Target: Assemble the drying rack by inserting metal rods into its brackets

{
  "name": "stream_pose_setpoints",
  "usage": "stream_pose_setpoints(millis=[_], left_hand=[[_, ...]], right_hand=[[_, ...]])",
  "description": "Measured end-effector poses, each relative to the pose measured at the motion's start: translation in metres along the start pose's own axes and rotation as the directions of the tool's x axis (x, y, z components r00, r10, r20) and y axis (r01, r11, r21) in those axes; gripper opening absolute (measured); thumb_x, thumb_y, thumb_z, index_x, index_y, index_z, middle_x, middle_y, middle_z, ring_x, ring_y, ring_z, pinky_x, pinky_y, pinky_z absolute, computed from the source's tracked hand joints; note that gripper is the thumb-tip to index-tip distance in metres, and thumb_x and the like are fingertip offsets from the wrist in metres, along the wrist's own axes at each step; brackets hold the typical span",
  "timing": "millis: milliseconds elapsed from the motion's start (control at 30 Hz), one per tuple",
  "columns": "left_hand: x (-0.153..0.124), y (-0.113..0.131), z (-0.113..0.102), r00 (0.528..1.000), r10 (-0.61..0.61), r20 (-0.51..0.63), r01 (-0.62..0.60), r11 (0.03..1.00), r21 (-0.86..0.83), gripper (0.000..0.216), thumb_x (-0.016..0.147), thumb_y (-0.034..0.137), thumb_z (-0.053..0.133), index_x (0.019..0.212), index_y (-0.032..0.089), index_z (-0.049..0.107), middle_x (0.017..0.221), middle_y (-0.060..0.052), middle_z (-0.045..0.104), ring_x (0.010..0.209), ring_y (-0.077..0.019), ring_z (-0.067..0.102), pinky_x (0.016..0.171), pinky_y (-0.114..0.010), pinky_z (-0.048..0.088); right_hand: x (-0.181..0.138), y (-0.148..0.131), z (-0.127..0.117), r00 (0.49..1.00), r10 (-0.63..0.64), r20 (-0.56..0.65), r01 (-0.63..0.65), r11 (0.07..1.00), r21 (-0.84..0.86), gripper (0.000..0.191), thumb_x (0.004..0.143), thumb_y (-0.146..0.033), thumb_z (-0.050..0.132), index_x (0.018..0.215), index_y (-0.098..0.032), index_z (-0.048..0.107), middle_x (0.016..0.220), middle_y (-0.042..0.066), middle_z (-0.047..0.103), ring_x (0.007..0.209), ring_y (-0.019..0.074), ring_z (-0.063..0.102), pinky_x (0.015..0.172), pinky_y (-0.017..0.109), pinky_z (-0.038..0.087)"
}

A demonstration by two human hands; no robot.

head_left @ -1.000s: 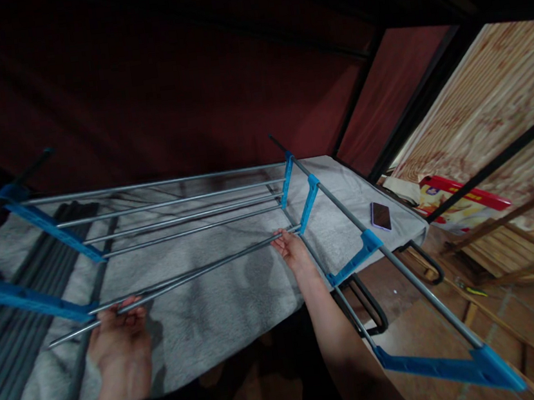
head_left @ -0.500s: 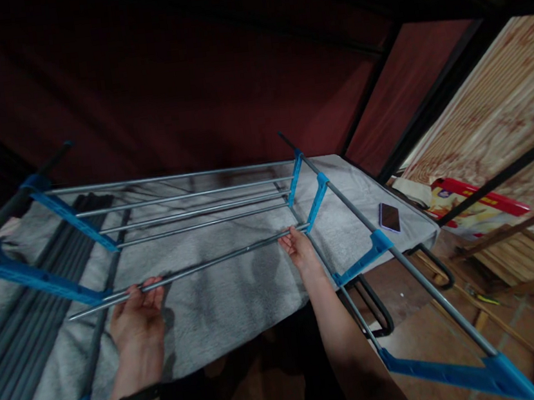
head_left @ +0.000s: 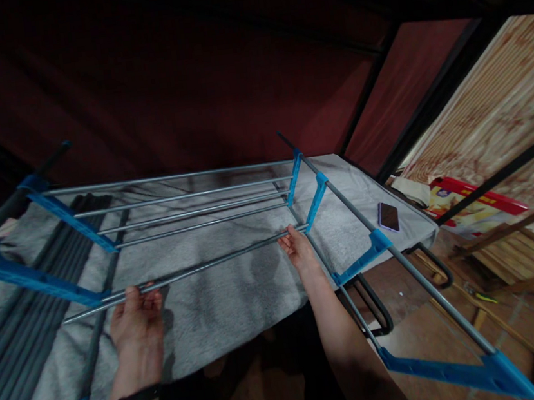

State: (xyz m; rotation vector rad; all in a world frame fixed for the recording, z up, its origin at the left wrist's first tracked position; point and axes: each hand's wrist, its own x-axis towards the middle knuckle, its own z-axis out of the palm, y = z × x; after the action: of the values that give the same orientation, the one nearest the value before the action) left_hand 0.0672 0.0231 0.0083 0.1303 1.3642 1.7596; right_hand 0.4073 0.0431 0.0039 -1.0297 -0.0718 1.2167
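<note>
A rack frame of grey metal tubes joined by blue plastic brackets (head_left: 63, 281) stands on the grey cloth (head_left: 220, 296). My left hand (head_left: 136, 316) is closed around a thin metal rod (head_left: 220, 260) near its left end, which sticks out past the left bracket. Close to the right blue bracket (head_left: 316, 207), my right hand (head_left: 295, 246) pinches the same rod between thumb and fingers. Alongside the held rod, a second rod seems to run close by; my fingers partly hide where they meet. Several rods (head_left: 188, 194) span the brackets farther back.
Several loose grey tubes (head_left: 35, 339) lie on the cloth at the left. A phone (head_left: 388, 217) rests on the right part of the cloth. Beyond are a red and yellow box (head_left: 476, 203) and a wooden piece of furniture (head_left: 522, 259) on the tiled floor. A dark red panel (head_left: 187, 106) rises behind.
The held rod has slid slightly left, so its left end reaches farther past the bracket. My left hand has shifted a little left with it; my right hand has barely moved.
</note>
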Motion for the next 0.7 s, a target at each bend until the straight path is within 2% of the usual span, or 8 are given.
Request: stream_pose_setpoints(millis=[133, 267, 433, 533, 700], left_hand=[[0.0020, -0.0015, -0.0010, 1.000, 0.003, 0.021, -0.003, 1.000, 0.009, 0.018, 0.092, 0.007, 0.056, 0.077, 0.017, 0.050, 0.061, 0.004, 0.054, 0.054, -0.0101, 0.055, 0.054, -0.020, 0.048], [0.0016, -0.0014, -0.0018, 0.999, -0.023, 0.039, 0.023, 1.000, -0.009, 0.017, 0.095, 0.011, 0.053, 0.079, 0.017, 0.053, 0.063, 0.003, 0.058, 0.054, -0.0100, 0.055, 0.055, -0.021, 0.051], [-0.0007, 0.0014, 0.0011, 0.988, -0.111, 0.105, 0.112, 0.994, -0.005, 0.016, 0.089, 0.005, 0.052, 0.077, 0.015, 0.057, 0.073, -0.003, 0.067, 0.074, -0.0136, 0.067, 0.067, -0.023, 0.056], [-0.0011, -0.0003, 0.0025, 0.986, -0.092, 0.140, 0.094, 0.996, -0.007, 0.015, 0.082, 0.002, 0.055, 0.076, 0.015, 0.058, 0.078, -0.005, 0.070, 0.082, -0.0165, 0.070, 0.071, -0.025, 0.058], [-0.0001, -0.0060, 0.0017, 0.988, -0.045, 0.147, 0.043, 0.999, 0.015, 0.016, 0.079, 0.000, 0.060, 0.075, 0.016, 0.057, 0.074, -0.004, 0.070, 0.079, -0.0172, 0.071, 0.069, -0.026, 0.059]], right_hand=[[-0.0002, -0.0006, 0.0006, 1.000, 0.012, 0.006, -0.012, 1.000, -0.015, 0.014, 0.090, -0.016, 0.065, 0.077, -0.020, 0.063, 0.063, -0.003, 0.069, 0.056, 0.0101, 0.065, 0.064, 0.021, 0.060], [-0.0006, -0.0003, 0.0010, 0.999, 0.026, 0.021, -0.025, 0.999, -0.028, 0.014, 0.089, -0.011, 0.061, 0.077, -0.020, 0.064, 0.066, -0.002, 0.071, 0.059, 0.0102, 0.067, 0.066, 0.022, 0.061], [-0.0009, 0.0014, 0.0002, 0.997, 0.006, 0.083, -0.004, 1.000, -0.028, 0.014, 0.088, -0.010, 0.062, 0.077, -0.019, 0.065, 0.071, -0.001, 0.074, 0.064, 0.0109, 0.070, 0.069, 0.023, 0.061], [-0.0005, 0.0015, -0.0005, 0.998, 0.000, 0.063, 0.001, 1.000, -0.015, 0.014, 0.089, -0.011, 0.064, 0.077, -0.019, 0.064, 0.071, -0.001, 0.073, 0.064, 0.0110, 0.070, 0.070, 0.023, 0.062], [-0.0003, 0.0005, -0.0009, 1.000, -0.007, 0.023, 0.007, 1.000, -0.001, 0.016, 0.090, -0.013, 0.065, 0.076, -0.020, 0.062, 0.068, -0.002, 0.072, 0.061, 0.0100, 0.068, 0.068, 0.022, 0.062]])
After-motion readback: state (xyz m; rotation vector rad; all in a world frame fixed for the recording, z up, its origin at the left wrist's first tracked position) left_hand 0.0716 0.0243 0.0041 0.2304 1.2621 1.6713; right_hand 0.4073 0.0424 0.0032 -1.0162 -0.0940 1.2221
